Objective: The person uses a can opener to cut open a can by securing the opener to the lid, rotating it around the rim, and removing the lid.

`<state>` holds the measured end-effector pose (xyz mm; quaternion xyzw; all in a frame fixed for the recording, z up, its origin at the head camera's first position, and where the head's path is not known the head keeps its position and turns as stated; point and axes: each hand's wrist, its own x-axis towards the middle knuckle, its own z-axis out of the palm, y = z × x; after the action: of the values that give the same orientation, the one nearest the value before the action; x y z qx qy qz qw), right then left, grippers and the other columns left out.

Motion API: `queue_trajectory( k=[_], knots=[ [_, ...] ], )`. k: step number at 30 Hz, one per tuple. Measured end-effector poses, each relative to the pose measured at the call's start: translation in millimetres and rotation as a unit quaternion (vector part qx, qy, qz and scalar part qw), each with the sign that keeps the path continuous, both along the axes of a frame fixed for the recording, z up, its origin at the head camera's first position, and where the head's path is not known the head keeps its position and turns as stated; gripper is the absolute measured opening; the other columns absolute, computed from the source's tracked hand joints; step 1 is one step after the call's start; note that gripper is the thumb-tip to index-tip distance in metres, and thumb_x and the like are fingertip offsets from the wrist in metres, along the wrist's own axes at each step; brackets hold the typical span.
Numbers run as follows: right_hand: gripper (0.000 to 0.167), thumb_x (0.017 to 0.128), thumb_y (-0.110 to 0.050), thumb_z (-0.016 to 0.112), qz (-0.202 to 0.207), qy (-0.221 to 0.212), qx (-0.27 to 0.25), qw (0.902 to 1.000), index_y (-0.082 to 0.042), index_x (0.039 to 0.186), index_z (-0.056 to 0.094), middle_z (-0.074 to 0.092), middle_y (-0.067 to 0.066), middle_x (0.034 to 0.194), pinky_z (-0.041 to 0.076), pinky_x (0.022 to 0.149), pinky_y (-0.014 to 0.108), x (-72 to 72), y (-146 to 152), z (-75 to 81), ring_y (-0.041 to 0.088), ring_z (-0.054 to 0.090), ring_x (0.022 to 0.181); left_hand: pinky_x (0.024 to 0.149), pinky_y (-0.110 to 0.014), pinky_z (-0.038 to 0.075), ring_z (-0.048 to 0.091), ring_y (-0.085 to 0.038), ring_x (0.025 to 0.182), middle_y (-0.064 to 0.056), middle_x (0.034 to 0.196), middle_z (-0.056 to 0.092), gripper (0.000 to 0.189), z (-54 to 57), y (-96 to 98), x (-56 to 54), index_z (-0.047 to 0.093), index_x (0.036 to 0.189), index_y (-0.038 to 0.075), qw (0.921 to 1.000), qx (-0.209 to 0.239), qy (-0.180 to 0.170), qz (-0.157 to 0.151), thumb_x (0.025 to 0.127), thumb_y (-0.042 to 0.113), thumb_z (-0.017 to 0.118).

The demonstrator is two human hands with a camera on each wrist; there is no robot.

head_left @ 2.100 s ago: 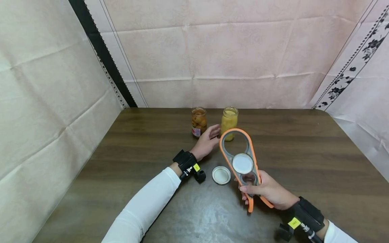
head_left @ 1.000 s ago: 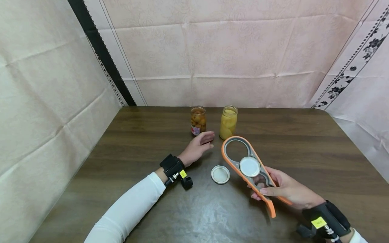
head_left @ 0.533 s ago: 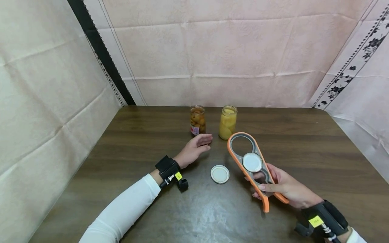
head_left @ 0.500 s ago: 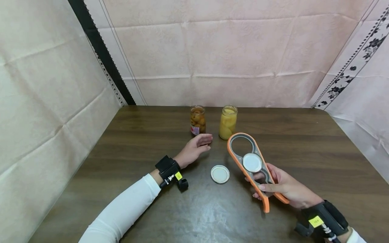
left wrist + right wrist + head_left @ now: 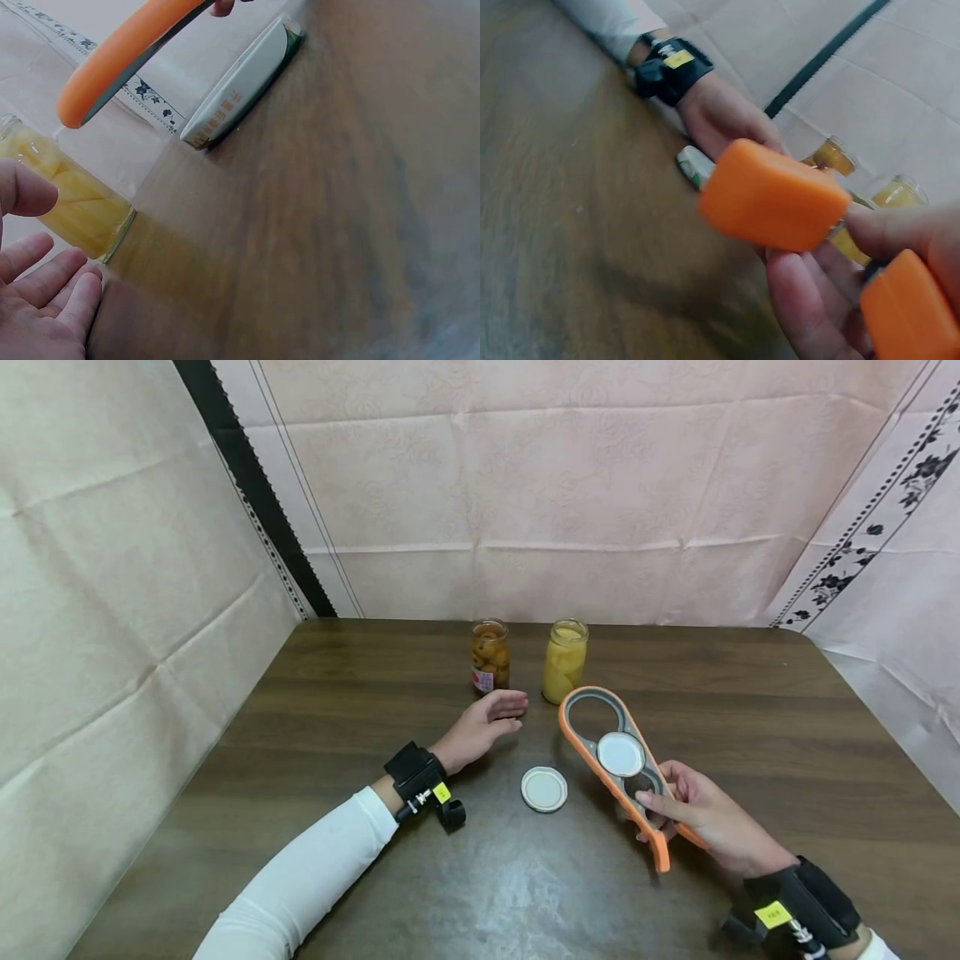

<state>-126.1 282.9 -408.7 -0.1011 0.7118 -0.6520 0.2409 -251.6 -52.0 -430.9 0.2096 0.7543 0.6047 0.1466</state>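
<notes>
My right hand (image 5: pixel 712 818) grips an orange and grey jar opener (image 5: pixel 602 773) by its handles, above the table. A white lid (image 5: pixel 621 754) sits at the opener's middle ring. In the right wrist view, the orange handle ends (image 5: pixel 769 195) are close up, with thumb and fingers around the tool. A second white lid (image 5: pixel 544 789) lies on the table between the hands. My left hand (image 5: pixel 480 731), fingers extended and holding nothing, is just in front of a lidless jar of brownish round fruit (image 5: pixel 491 653). Right of that stands a lidless jar of yellow pieces (image 5: pixel 564 664).
A brown wood-grain table (image 5: pixel 375 877) spreads beneath everything. Pale cloth (image 5: pixel 600 510) hangs behind it and along both sides. Both jars stand upright near the table's back edge. Each wrist wears a black camera strap (image 5: pixel 414 777).
My left hand has drawn back leftward from the yellow jar. The right hand has carried the jar opener and its lid rightward, away from that jar, and lately shifted slightly along the handles.
</notes>
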Motion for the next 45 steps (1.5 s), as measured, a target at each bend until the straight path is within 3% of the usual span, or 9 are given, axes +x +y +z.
queue_trajectory(
  k=[4,8,16,24,26,30,33,40,45],
  knots=[
    [0.036,0.105,-0.024,0.057,-0.049,0.037,0.062,0.9962,0.006,0.122,0.049,0.075,0.003,0.092,0.061,0.067,0.034,-0.6,-4,0.6,0.016,0.071,0.076,0.114,-0.044,0.044,0.053,-0.028,0.138,-0.015,0.148,0.054,0.044,-0.1,-0.4,-0.3,0.048,0.145,0.006,1.0000,0.000,0.001,-0.001,0.103,0.005,0.056],
    [0.042,0.104,-0.036,0.058,-0.101,0.087,0.159,0.9783,0.002,0.119,0.061,0.059,0.000,0.080,0.049,0.058,0.028,0.1,-9,-0.2,0.013,0.057,0.069,0.113,-0.044,0.045,0.053,-0.028,0.137,-0.015,0.148,0.054,0.044,-0.6,-1.2,-0.2,0.047,0.146,0.006,1.0000,-0.003,0.005,-0.004,0.103,0.006,0.056],
    [0.038,0.108,-0.042,0.044,-0.080,0.145,0.243,0.9558,-0.008,0.127,0.045,0.070,0.009,0.094,0.043,0.053,0.027,4.4,-10,4.6,0.015,0.057,0.066,0.114,-0.045,0.045,0.053,-0.029,0.137,-0.014,0.148,0.055,0.043,-2.3,-4.3,-0.5,0.048,0.145,0.007,1.0000,-0.004,0.002,-0.006,0.103,0.007,0.056],
    [0.031,0.108,-0.035,0.049,-0.086,0.242,0.357,0.8980,-0.009,0.122,0.055,0.050,-0.001,0.074,0.029,0.054,0.025,5.9,-9,10.3,0.008,0.042,0.059,0.112,-0.042,0.046,0.053,-0.029,0.136,-0.015,0.147,0.055,0.042,-2.1,-4.5,-0.6,0.048,0.145,0.006,1.0000,0.002,-0.006,-0.005,0.104,0.008,0.055],
    [0.031,0.108,-0.034,0.049,-0.079,0.238,0.350,0.9027,-0.008,0.124,0.055,0.053,-0.001,0.076,0.030,0.054,0.025,5.5,-8,10.5,0.007,0.044,0.061,0.112,-0.042,0.046,0.054,-0.029,0.136,-0.015,0.147,0.055,0.042,-1.7,-4.4,-0.4,0.048,0.145,0.006,1.0000,0.001,-0.007,-0.004,0.104,0.008,0.055],
    [0.036,0.109,-0.033,0.045,-0.050,0.191,0.295,0.9350,-0.007,0.133,0.046,0.060,0.006,0.097,0.040,0.061,0.025,3.2,-6,11.8,0.012,0.054,0.076,0.112,-0.041,0.046,0.054,-0.028,0.135,-0.014,0.146,0.056,0.041,-1.1,-3.9,-0.2,0.048,0.145,0.005,0.9999,0.002,-0.010,-0.006,0.104,0.008,0.055],
    [0.042,0.109,-0.031,0.047,-0.031,0.161,0.271,0.9486,-0.006,0.141,0.040,0.058,0.012,0.120,0.046,0.070,0.026,2.0,-3,14.7,0.020,0.057,0.095,0.112,-0.040,0.047,0.054,-0.028,0.135,-0.014,0.145,0.056,0.040,-1.6,-3.9,0.1,0.048,0.144,0.006,0.9999,0.003,-0.013,-0.008,0.104,0.009,0.054],
    [0.064,0.100,-0.008,0.054,0.024,0.088,0.214,0.9725,-0.003,0.155,0.023,0.041,0.024,0.140,0.051,0.075,0.033,2.2,7,20.3,0.035,0.053,0.109,0.110,-0.037,0.048,0.057,-0.026,0.133,-0.014,0.143,0.058,0.038,-2.0,-3.1,-0.5,0.049,0.143,0.004,0.9998,0.009,-0.013,-0.013,0.105,0.009,0.053],
    [0.084,0.089,0.000,0.063,0.070,0.088,0.169,0.9791,-0.005,0.159,0.016,0.035,0.024,0.146,0.048,0.081,0.021,1.6,11,19.5,0.020,0.051,0.113,0.108,-0.035,0.050,0.058,-0.025,0.131,-0.013,0.141,0.060,0.036,-1.8,-3.9,-0.7,0.051,0.140,0.004,0.9998,0.011,-0.009,-0.011,0.105,0.008,0.053]
  ],
)
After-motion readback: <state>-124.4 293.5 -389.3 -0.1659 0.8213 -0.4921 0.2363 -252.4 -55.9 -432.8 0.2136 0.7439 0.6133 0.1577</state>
